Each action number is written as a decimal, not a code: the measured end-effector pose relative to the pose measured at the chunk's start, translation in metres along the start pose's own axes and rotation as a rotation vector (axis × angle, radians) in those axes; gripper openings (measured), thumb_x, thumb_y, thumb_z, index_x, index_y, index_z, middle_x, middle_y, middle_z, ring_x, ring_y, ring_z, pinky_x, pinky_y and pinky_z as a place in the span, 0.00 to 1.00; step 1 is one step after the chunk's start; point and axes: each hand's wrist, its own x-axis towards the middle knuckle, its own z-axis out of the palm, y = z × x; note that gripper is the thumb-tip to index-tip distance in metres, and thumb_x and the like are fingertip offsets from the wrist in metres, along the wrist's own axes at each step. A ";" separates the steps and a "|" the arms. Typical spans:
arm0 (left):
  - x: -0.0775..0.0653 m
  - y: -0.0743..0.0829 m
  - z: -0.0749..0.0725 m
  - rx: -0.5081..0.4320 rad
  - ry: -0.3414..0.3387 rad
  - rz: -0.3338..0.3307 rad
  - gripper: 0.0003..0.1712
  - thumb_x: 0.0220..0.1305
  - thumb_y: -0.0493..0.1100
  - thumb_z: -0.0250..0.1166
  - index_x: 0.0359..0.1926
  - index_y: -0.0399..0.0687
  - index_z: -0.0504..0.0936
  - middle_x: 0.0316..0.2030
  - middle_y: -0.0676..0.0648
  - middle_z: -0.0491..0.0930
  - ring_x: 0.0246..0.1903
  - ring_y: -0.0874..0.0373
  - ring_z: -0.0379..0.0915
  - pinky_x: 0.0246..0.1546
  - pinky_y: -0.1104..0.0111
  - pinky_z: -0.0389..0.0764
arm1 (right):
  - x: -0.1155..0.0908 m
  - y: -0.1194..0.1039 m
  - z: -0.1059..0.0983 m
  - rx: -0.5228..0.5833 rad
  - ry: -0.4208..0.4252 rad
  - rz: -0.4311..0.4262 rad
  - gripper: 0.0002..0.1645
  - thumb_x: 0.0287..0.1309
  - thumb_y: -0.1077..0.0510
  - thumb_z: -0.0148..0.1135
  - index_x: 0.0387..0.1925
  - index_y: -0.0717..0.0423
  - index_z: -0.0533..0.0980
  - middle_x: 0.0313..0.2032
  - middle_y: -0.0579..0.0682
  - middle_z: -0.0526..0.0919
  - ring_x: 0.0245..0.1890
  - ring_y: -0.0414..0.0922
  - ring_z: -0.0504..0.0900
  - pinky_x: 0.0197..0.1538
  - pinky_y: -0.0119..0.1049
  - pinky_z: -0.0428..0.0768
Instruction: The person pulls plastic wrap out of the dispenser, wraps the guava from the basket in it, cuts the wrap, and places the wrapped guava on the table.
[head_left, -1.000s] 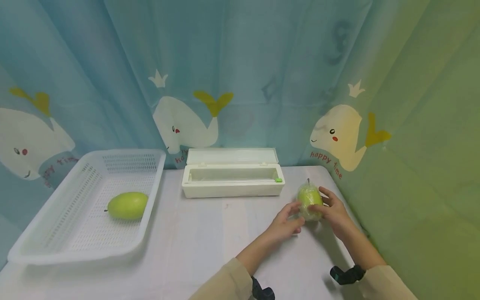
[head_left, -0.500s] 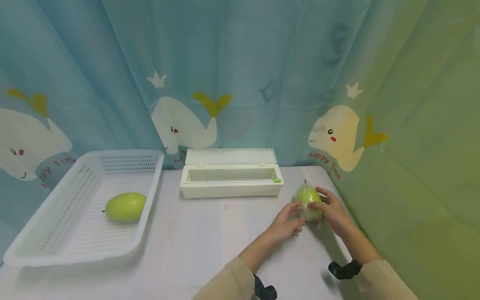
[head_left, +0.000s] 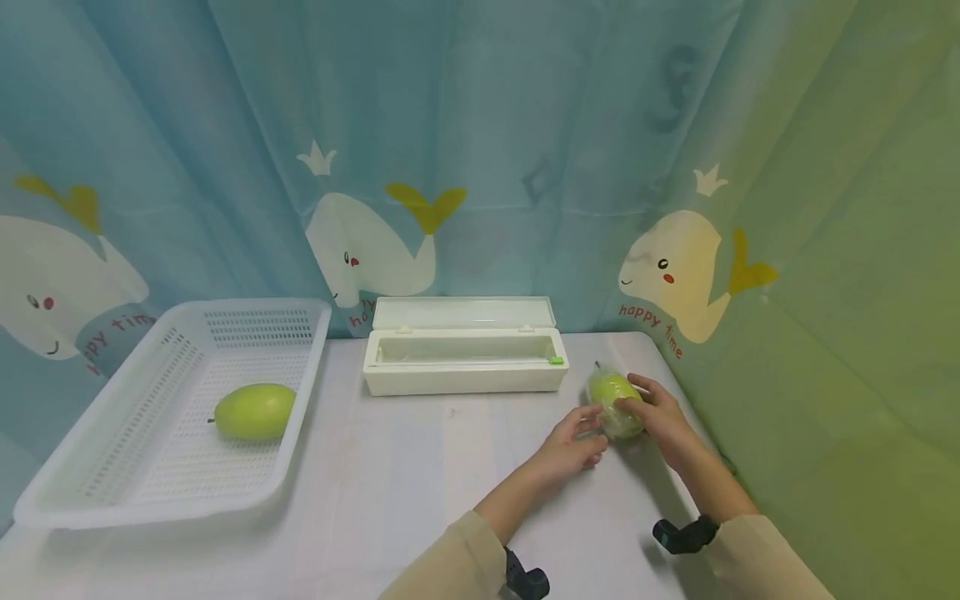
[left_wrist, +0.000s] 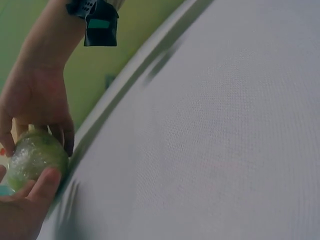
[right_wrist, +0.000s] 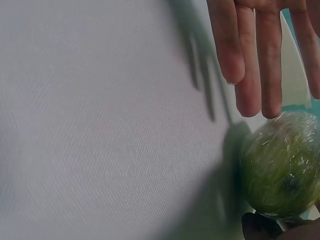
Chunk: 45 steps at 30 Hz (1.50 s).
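A green pear in clear cling film is near the table's right edge, its stem leaning left in the head view. My right hand grips it from the right, thumb on the near side and fingers behind. On the other side my left hand has its fingers extended, fingertips right at the wrapped pear. Shiny wrinkled film covers the pear in the right wrist view, with straight left fingers above it. The left wrist view shows the right hand over the pear.
A long white cling film box with its lid raised stands at the back middle, a small green slider at its right end. At the left, a white plastic basket holds another green pear. Curtains close off the back and right.
The wrapped pear has tipped to the left, its stem swinging the same way, with my right hand shifting slightly left along with it. My left hand stays almost still.
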 end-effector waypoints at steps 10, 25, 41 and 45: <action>-0.010 0.000 -0.021 0.052 0.035 0.019 0.29 0.69 0.39 0.59 0.70 0.46 0.67 0.67 0.36 0.68 0.54 0.49 0.77 0.53 0.59 0.80 | -0.003 -0.002 0.005 -0.008 0.013 -0.022 0.47 0.66 0.54 0.61 0.77 0.60 0.48 0.74 0.70 0.50 0.73 0.64 0.55 0.70 0.59 0.61; -0.053 0.043 -0.093 0.400 0.106 0.188 0.30 0.74 0.41 0.56 0.73 0.47 0.62 0.65 0.38 0.71 0.60 0.42 0.74 0.58 0.51 0.77 | -0.005 -0.023 0.006 -0.210 0.020 -0.173 0.46 0.65 0.52 0.63 0.76 0.59 0.51 0.74 0.70 0.49 0.74 0.69 0.47 0.69 0.67 0.58; -0.077 0.099 -0.189 1.284 0.548 0.312 0.18 0.72 0.44 0.59 0.60 0.48 0.79 0.57 0.43 0.80 0.59 0.42 0.74 0.54 0.47 0.78 | 0.030 -0.092 0.056 -0.722 -0.046 -0.640 0.19 0.69 0.56 0.58 0.58 0.55 0.79 0.59 0.56 0.81 0.57 0.59 0.79 0.56 0.58 0.77; -0.072 0.098 -0.201 1.365 0.511 0.273 0.18 0.74 0.47 0.58 0.58 0.46 0.80 0.57 0.42 0.80 0.58 0.40 0.74 0.54 0.46 0.78 | 0.044 -0.097 0.067 -0.846 -0.131 -0.662 0.18 0.70 0.56 0.56 0.57 0.55 0.80 0.59 0.55 0.81 0.55 0.56 0.81 0.55 0.55 0.78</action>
